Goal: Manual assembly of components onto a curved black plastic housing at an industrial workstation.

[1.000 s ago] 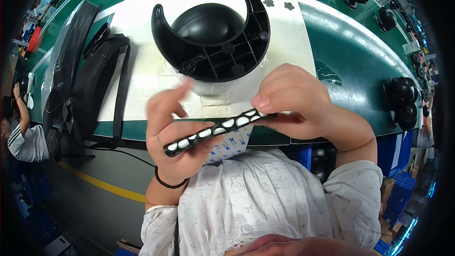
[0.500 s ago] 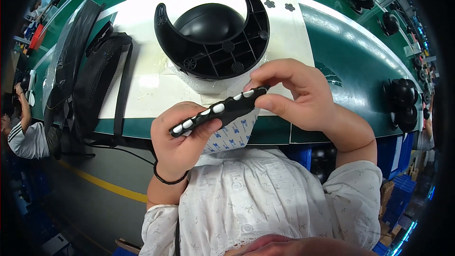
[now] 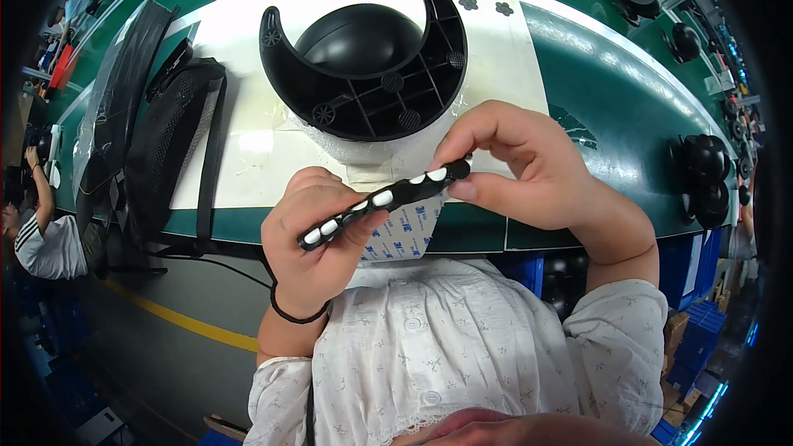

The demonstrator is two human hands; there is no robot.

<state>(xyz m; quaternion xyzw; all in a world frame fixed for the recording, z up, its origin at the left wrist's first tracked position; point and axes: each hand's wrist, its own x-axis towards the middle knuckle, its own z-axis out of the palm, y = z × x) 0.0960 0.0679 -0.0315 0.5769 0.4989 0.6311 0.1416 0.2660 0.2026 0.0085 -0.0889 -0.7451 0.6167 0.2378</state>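
While both hands are meeting at the centre of the frame, the left hand (image 3: 318, 239) is gripping the lower end of a black strip (image 3: 384, 198) dotted with white pads, and the right hand (image 3: 520, 169) is pinching its upper end. Several pads are showing on the strip, so little appears done yet. Above, a black crescent base (image 3: 363, 58) is lying on a white sheet (image 3: 248, 157) over the green table (image 3: 611, 99).

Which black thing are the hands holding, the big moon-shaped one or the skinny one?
The skinny black strip with white oval patches. The left hand and right hand each grip an end. The big crescent-shaped black part lies untouched on the white sheet.
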